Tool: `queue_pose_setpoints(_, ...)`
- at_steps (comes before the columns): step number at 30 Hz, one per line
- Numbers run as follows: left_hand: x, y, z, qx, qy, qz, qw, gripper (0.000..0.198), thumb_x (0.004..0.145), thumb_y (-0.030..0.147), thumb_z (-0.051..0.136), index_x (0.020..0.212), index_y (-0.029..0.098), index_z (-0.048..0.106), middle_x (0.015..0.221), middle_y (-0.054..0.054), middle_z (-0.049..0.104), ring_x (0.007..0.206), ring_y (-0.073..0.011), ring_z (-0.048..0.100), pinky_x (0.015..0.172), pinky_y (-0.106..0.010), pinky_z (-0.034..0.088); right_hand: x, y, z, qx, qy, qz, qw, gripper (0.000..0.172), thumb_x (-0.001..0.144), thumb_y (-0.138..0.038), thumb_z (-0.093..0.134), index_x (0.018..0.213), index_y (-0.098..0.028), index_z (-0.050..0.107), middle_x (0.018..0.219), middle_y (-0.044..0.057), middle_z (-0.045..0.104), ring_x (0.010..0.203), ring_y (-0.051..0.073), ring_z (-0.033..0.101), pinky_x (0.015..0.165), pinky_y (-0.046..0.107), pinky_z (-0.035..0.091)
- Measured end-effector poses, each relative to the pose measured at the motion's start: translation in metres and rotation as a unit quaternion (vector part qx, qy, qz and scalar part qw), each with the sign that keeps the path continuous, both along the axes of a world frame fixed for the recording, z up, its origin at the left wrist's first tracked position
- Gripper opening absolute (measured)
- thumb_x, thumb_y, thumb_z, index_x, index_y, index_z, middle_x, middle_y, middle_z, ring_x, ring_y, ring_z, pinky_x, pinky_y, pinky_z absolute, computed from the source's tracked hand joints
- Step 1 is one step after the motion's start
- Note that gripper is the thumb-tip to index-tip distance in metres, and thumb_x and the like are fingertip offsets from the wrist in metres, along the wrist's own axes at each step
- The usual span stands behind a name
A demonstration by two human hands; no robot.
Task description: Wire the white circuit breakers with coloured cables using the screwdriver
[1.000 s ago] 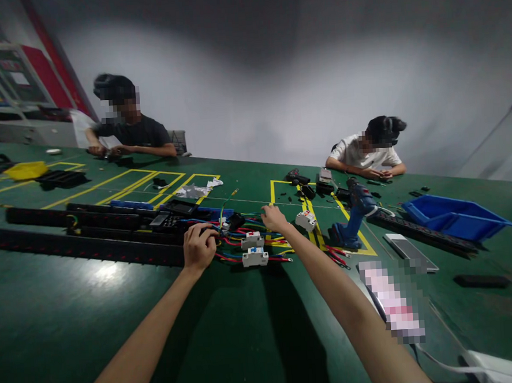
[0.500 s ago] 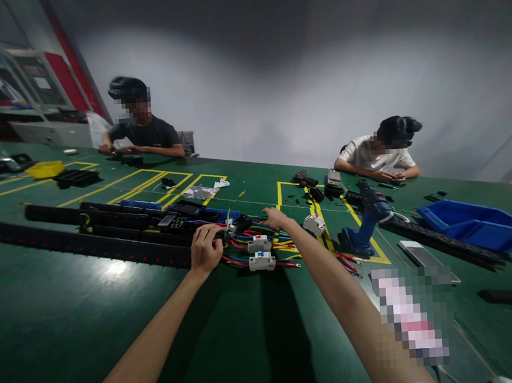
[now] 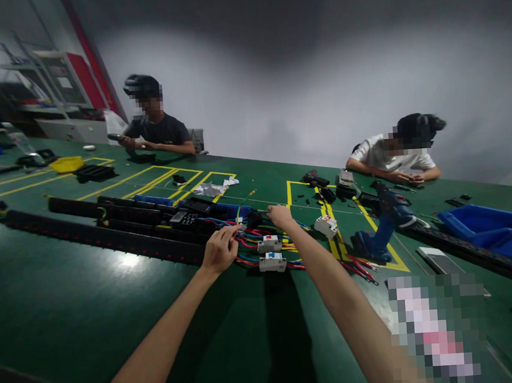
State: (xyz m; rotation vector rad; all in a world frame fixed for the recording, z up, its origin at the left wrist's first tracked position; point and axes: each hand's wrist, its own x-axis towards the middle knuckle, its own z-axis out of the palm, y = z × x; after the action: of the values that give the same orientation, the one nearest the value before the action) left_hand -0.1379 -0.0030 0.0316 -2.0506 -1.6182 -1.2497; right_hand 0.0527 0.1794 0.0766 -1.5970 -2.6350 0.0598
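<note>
Watching the head feed, I see the whole view has swung since a second ago: the wide green-topped table [image 3: 72, 307] and the long black plastic socket strips [image 3: 111, 238] now sit further right in frame, though nothing on the top itself seems to have shifted. The tangle of red, blue and yellow insulated wires [image 3: 252, 238] lies mid-table at the near end of those strips. The two small white circuit breakers [image 3: 272, 262] rest at its front edge, where they were before. The real change is in the hands. My left hand [image 3: 218, 252] was bunched in a loose fist on the wires. It has now opened forward, its fingertips [image 3: 236, 231] pinched together on strands at the left side of the tangle. My right hand [image 3: 280, 216] has drawn a little closer to the left, knuckles up and fingers curled down into the back of the bundle; I cannot tell whether it grips a strand or only presses there. I judge that the wire work has gone from steadying the bundle to picking out single strands.
</note>
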Motion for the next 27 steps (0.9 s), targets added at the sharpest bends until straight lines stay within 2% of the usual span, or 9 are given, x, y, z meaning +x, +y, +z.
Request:
queue_pose_setpoints(3, 0.002, 0.000, 0.000, -0.005, 0.008, -0.020, 1.000, 0.046, 0.080, 0.006, 0.045, 0.120, 0.023, 0.059, 0.113, -0.007, 0.066, 0.098, -0.0239, 0.062, 0.088, -0.037, 0.046, -0.002, -0.002, 0.017, 0.047, 0.010, -0.010, 0.999, 0.032, 0.095, -0.039, 0.055, 0.118, -0.017, 0.057, 0.115, 0.008, 0.060, 0.099, 0.020, 0.061, 0.086, 0.041, 0.052)
queue_pose_setpoints(8, 0.004, -0.002, 0.003, -0.006, -0.004, -0.043, 0.999, 0.045, 0.080, 0.006, 0.043, 0.119, 0.023, 0.060, 0.113, -0.007, 0.066, 0.099, -0.0246, 0.061, 0.090, -0.038, 0.046, -0.002, -0.004, 0.055, 0.124, 0.025, -0.012, 0.992, 0.028, 0.099, -0.035, 0.043, 0.117, -0.019, 0.059, 0.112, 0.010, 0.064, 0.102, 0.023, 0.061, 0.086, 0.038, 0.049)
queue_pose_setpoints(12, 0.004, -0.002, 0.009, -0.025, -0.111, -0.053, 0.992, 0.043, 0.082, 0.009, 0.042, 0.118, 0.024, 0.061, 0.107, -0.006, 0.066, 0.096, -0.0224, 0.062, 0.089, -0.036, 0.048, 0.001, -0.012, 0.084, 0.174, 0.025, -0.002, 0.984, 0.029, 0.098, -0.029, 0.038, 0.112, -0.020, 0.062, 0.110, 0.013, 0.066, 0.104, 0.026, 0.061, 0.084, 0.035, 0.045)
queue_pose_setpoints(15, -0.002, 0.001, 0.010, -0.029, -0.229, -0.053, 0.972, 0.039, 0.082, 0.012, 0.042, 0.115, 0.022, 0.062, 0.099, -0.005, 0.067, 0.085, -0.0193, 0.064, 0.081, -0.033, 0.051, 0.002, -0.021, 0.103, 0.207, 0.024, 0.012, 0.978, 0.030, 0.098, -0.026, 0.037, 0.110, -0.019, 0.063, 0.108, 0.014, 0.067, 0.102, 0.027, 0.061, 0.082, 0.035, 0.044)
queue_pose_setpoints(18, -0.009, 0.005, 0.010, -0.029, -0.330, -0.044, 0.942, 0.034, 0.082, 0.014, 0.046, 0.109, 0.021, 0.064, 0.094, -0.004, 0.068, 0.077, -0.0177, 0.064, 0.074, -0.031, 0.052, 0.001, -0.033, 0.121, 0.239, 0.028, 0.028, 0.970, 0.030, 0.098, -0.024, 0.035, 0.109, -0.018, 0.062, 0.106, 0.014, 0.066, 0.099, 0.026, 0.061, 0.079, 0.034, 0.043)
queue_pose_setpoints(22, -0.015, 0.008, 0.012, -0.032, -0.448, -0.056, 0.892, 0.029, 0.080, 0.018, 0.053, 0.106, 0.020, 0.067, 0.093, -0.005, 0.069, 0.078, -0.0192, 0.065, 0.075, -0.032, 0.053, -0.003, -0.052, 0.142, 0.274, 0.037, 0.049, 0.960, 0.028, 0.098, -0.023, 0.036, 0.107, -0.018, 0.062, 0.103, 0.012, 0.067, 0.095, 0.025, 0.060, 0.076, 0.032, 0.040)
queue_pose_setpoints(24, -0.016, 0.008, 0.015, -0.033, -0.522, -0.083, 0.848, 0.029, 0.080, 0.021, 0.057, 0.108, 0.019, 0.066, 0.095, -0.005, 0.069, 0.078, -0.0193, 0.066, 0.077, -0.033, 0.054, -0.005, -0.064, 0.150, 0.286, 0.043, 0.059, 0.955, 0.026, 0.098, -0.023, 0.038, 0.107, -0.018, 0.063, 0.101, 0.010, 0.067, 0.093, 0.024, 0.060, 0.076, 0.032, 0.038)
queue_pose_setpoints(27, -0.018, 0.006, 0.023, -0.049, -0.628, -0.143, 0.763, 0.035, 0.082, 0.026, 0.060, 0.116, 0.019, 0.061, 0.105, -0.007, 0.068, 0.079, -0.0189, 0.068, 0.081, -0.038, 0.055, -0.007, -0.083, 0.158, 0.300, 0.048, 0.077, 0.949, 0.025, 0.098, -0.023, 0.040, 0.106, -0.019, 0.064, 0.099, 0.008, 0.068, 0.090, 0.022, 0.059, 0.078, 0.033, 0.035)
